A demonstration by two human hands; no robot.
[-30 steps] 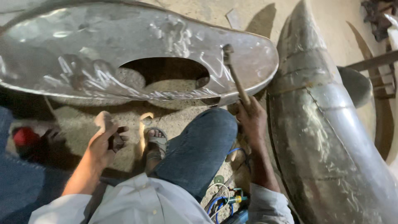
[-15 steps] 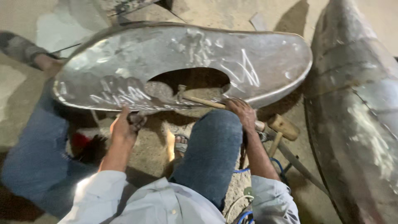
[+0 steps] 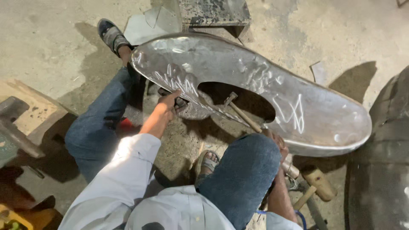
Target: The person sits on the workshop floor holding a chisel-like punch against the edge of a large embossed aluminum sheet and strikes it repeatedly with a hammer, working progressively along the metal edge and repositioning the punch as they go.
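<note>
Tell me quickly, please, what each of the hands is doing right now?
Left hand: closed on the edge of the sheet-metal panel.
Right hand: closed, holding the hammer by its wooden handle.

One curved metal sheet [image 3: 255, 98], two hands: left hand [image 3: 170, 102], right hand [image 3: 277, 142]. One hammer [image 3: 243, 115], one wooden mallet [image 3: 317, 185], two sandals [image 3: 111, 36].

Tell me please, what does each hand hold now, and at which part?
The right hand holds a hammer by the lower end of its wooden handle. The left hand grips the metal sheet at the edge of its cut-out.
</note>
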